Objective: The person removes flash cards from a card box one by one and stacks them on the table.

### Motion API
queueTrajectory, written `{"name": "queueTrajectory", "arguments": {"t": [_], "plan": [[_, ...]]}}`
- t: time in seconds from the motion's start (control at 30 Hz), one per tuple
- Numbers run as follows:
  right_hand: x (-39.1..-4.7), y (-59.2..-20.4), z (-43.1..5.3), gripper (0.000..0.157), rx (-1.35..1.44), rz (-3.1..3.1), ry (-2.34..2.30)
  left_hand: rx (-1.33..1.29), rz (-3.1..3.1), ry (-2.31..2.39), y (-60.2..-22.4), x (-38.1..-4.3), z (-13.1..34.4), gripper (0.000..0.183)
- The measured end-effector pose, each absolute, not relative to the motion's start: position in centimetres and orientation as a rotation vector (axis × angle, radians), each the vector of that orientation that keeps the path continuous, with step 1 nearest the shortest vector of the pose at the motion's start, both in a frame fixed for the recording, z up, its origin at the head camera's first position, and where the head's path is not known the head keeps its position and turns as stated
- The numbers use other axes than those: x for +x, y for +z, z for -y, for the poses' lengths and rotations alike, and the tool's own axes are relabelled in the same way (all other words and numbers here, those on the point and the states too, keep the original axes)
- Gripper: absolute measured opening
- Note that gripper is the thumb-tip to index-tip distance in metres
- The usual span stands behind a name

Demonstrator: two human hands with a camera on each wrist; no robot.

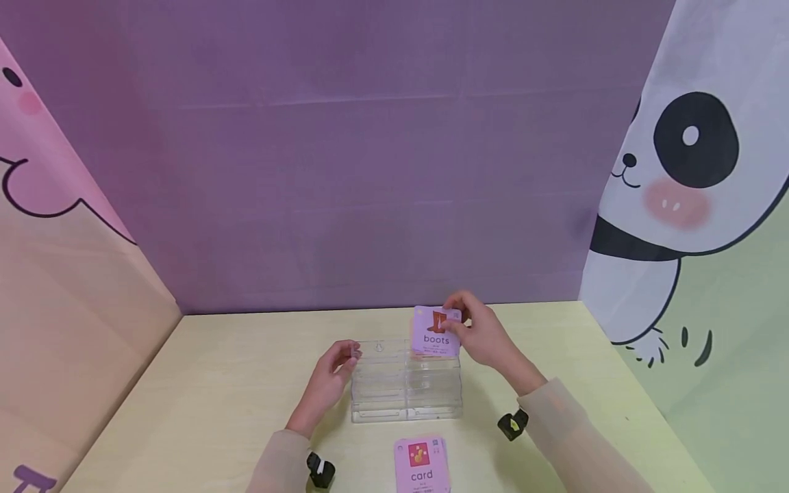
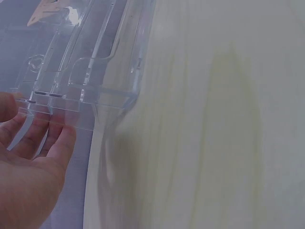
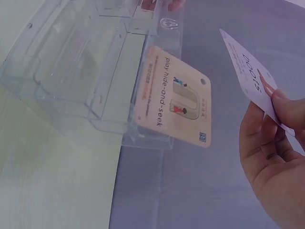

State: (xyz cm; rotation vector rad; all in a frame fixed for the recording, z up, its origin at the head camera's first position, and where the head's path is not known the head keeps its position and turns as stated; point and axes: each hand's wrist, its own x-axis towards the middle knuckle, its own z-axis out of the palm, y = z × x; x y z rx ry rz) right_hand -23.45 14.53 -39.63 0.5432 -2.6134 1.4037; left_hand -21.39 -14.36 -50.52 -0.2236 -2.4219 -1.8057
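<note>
A clear plastic card rack [image 1: 377,390] with tiered slots in two columns stands on the table. My left hand [image 1: 329,376] grips its upper left edge, thumb on one face and fingers behind. My right hand [image 1: 485,334] pinches a purple "boots" card [image 1: 429,326] with a picture of boots, holding it over the rack's upper right corner. In the right wrist view, an orange-pink "play hide-and-seek" card [image 3: 164,121] leans in the rack's top slot, a small gap from the boots card [image 3: 248,71]. The head view has that card mostly hidden behind the boots card.
A small stack of cards [image 1: 422,472], a pink "card" one on top, lies on the table [image 1: 216,404] in front of the rack. Behind the table hangs a purple cloth [image 1: 345,171]. Printed side panels, one with a panda [image 1: 666,226], border it left and right.
</note>
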Motion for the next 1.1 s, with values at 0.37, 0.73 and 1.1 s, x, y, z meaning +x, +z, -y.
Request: {"name": "queueTrajectory", "arguments": {"t": [0.37,0.73,1.1], "plan": [[-22.3,-38.9,-14.3,0.027,0.555,2.600,1.464,-0.221,2.433,-1.800,-50.1,-21.1,14.2,0.028],[-21.5,-38.2,-14.3,0.025,0.600,2.590,1.435,-0.233,2.429,-1.769,-50.7,-21.4,14.3,0.028],[-21.0,-37.8,-14.3,0.025,0.610,2.582,1.488,-0.204,2.449,-1.790,-50.5,-21.3,14.4,0.028]]}}
